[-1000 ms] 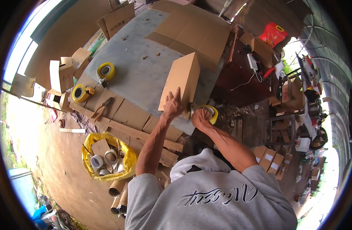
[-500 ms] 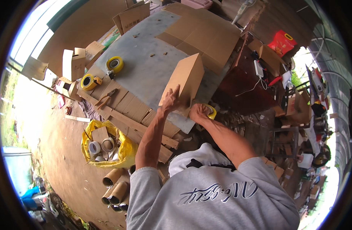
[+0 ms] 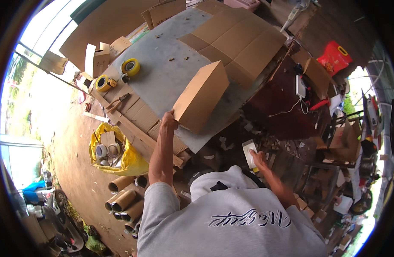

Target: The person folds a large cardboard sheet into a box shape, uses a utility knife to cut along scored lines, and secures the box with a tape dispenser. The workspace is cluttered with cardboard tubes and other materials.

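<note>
A closed brown cardboard box (image 3: 201, 96) stands tilted to the view near the front edge of the grey-topped table. My left hand (image 3: 170, 120) grips its near left corner, fingers closed against the cardboard and partly hidden by it. Off the table's front edge, to the right of the box, my right hand (image 3: 259, 159) is closed on a roll of tape (image 3: 249, 153). The roll shows a pale, shiny side with a bit of yellow at its lower end; its fingers are slightly blurred.
Two yellow tape rolls (image 3: 130, 67) and pliers (image 3: 118, 103) lie at the table's left. Flattened cardboard (image 3: 235, 38) covers the far right. A yellow sack (image 3: 132, 160) and cardboard tubes (image 3: 130, 199) stand on the floor at left. A dark red cabinet (image 3: 282, 111) is at right.
My right hand has moved away from the box, right and toward me, with the tape roll. My left hand has slid from the box's side to its near left corner. The view has shifted slightly.
</note>
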Demonstrator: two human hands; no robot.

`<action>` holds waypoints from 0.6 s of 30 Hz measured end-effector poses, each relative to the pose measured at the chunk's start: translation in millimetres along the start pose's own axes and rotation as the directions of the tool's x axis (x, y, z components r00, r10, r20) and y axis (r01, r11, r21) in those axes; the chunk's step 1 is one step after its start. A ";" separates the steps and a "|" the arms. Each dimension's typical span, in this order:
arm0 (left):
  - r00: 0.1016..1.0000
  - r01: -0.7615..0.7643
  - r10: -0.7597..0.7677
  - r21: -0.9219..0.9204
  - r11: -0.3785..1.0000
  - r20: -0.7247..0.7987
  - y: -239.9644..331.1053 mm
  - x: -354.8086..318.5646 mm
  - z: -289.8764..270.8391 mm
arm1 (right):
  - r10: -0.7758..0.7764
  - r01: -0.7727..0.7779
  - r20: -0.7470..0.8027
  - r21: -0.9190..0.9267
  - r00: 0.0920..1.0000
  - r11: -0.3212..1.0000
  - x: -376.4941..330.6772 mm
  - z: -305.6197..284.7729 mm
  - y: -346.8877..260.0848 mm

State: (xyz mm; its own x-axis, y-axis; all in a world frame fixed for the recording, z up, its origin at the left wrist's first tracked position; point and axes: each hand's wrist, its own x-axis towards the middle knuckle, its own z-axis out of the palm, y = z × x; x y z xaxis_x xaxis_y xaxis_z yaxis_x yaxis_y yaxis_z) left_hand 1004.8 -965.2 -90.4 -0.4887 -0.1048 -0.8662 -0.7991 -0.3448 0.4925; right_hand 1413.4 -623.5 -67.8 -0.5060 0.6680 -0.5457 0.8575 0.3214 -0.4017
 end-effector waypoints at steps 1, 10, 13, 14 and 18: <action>0.999 0.028 -0.030 -0.080 0.996 -0.032 2.6 -4.5 1.5 | -0.026 0.026 -0.008 -0.017 1.000 1.000 -7.6 -10.5 2.2; 0.272 -0.906 0.942 0.382 0.182 0.195 -55.7 -88.5 5.7 | -0.299 0.274 0.036 0.312 0.953 0.910 -16.6 -91.1 -39.5; 0.206 -0.880 0.974 0.453 0.142 0.097 -98.6 -74.2 -9.7 | -0.444 0.391 0.023 0.432 0.896 0.812 -19.2 -97.1 -68.7; 0.204 -0.867 0.971 0.483 0.122 0.122 -95.2 -76.7 -11.9 | -0.459 0.412 0.011 0.419 0.889 0.809 -39.8 -108.6 -91.7; 0.356 -0.777 0.930 0.581 0.242 0.088 -102.6 -107.9 11.9 | -0.694 0.517 0.053 0.626 0.718 0.583 -52.0 -111.7 -127.8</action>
State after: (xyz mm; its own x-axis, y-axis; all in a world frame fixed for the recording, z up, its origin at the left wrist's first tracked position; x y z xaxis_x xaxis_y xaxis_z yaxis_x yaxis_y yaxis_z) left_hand 1135.3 -907.5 -46.5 -0.9483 -0.2758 0.1574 -0.0173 0.5399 0.8415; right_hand 1340.5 -624.4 94.1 -0.9633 0.2210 -0.1522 0.1802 0.1125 -0.9772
